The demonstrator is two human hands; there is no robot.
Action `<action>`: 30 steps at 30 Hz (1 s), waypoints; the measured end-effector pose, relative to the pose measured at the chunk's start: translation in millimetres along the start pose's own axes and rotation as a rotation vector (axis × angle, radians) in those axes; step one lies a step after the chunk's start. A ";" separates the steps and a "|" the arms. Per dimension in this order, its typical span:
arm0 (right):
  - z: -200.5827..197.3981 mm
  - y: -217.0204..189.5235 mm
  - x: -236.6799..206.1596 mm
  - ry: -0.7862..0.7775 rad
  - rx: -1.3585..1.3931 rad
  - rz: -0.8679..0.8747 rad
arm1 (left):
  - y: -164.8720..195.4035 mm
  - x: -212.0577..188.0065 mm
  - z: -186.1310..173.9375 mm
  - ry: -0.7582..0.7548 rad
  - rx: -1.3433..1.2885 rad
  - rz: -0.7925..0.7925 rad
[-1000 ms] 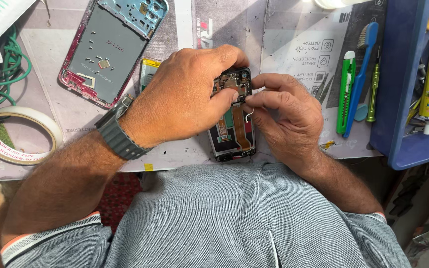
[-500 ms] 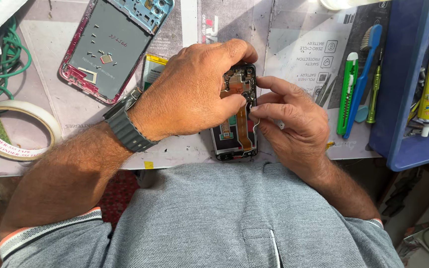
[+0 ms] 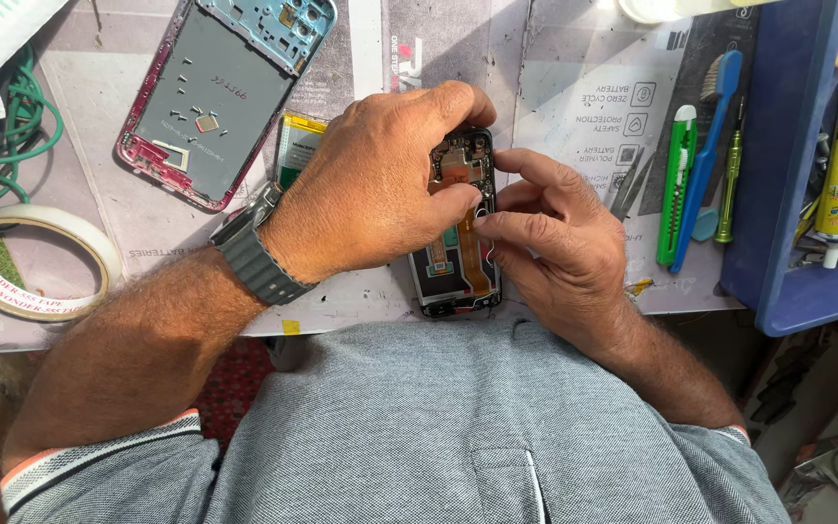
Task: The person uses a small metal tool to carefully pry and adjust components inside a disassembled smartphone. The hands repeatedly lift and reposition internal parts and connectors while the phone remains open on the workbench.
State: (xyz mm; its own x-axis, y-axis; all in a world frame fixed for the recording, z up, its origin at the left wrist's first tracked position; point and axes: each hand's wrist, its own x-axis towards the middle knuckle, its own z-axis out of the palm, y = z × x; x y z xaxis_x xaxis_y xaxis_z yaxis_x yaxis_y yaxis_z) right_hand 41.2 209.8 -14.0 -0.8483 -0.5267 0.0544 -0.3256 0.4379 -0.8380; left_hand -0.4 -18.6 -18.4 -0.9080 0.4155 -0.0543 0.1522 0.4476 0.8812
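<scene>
At the near edge of the counter (image 3: 574,107) lies the opened phone (image 3: 458,243), orange flex ribbon bare. My left hand (image 3: 370,194) covers its left side, fingers clamped on it; my right hand (image 3: 555,233) pinches something too small to make out. Far left lies a pink phone frame (image 3: 215,97); right, a green cutter (image 3: 676,184) crowds close.

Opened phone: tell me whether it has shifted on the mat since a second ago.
No. The opened phone keeps its place beside the green knife; only the view moved slightly.
</scene>
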 end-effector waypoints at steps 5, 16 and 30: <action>1.9 -0.1 1.2 0.012 -0.046 -0.011 | -1.1 -1.2 1.9 0.018 0.012 0.022; -0.7 -0.8 9.0 0.069 0.374 0.142 | -2.2 -3.6 3.0 0.049 -0.001 0.023; 0.5 5.5 0.7 0.098 0.081 -0.008 | -6.0 -2.7 5.3 0.068 0.005 0.050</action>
State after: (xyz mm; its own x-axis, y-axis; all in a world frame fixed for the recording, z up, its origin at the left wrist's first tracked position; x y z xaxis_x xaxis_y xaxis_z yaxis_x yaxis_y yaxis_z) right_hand 39.1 211.5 -18.9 -0.8838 -0.4546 0.1107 -0.3012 0.3719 -0.8780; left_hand 3.1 -18.2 -26.0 -0.9238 0.3823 0.0218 0.1995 0.4321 0.8795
